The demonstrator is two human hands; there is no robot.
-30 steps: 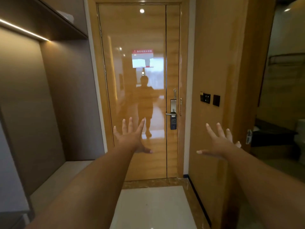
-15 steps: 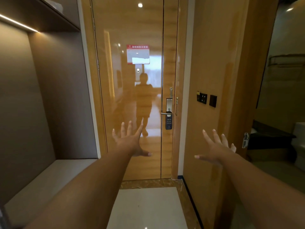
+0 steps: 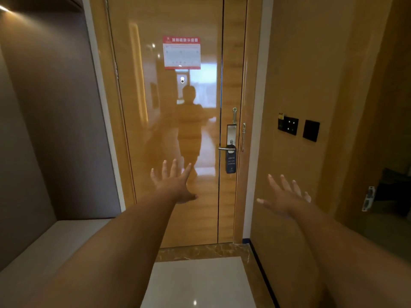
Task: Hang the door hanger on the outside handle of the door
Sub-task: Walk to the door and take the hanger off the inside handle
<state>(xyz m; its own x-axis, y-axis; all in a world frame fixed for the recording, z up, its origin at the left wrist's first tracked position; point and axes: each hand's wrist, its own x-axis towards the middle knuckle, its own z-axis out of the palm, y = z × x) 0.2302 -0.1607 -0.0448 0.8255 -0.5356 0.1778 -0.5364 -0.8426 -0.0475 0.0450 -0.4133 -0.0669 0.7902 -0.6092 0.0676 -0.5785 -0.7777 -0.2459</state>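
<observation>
Glossy honey-coloured wooden door (image 3: 178, 130) closed; dark blue card door hanger (image 3: 230, 162) on silver lever handle (image 3: 225, 148). Left hand (image 3: 175, 185) and right hand (image 3: 287, 197) splayed wide, empty. Pale polished tile floor (image 3: 200, 283), marble threshold strip (image 3: 200, 252).

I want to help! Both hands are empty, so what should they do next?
Probably reach the right hand to the dark blue door hanger. It hangs on the silver inside lever handle of the closed wooden door, up and left of that open hand.

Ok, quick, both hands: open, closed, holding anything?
Left hand: open, fingers spread, empty.
Right hand: open, fingers spread, empty.
</observation>
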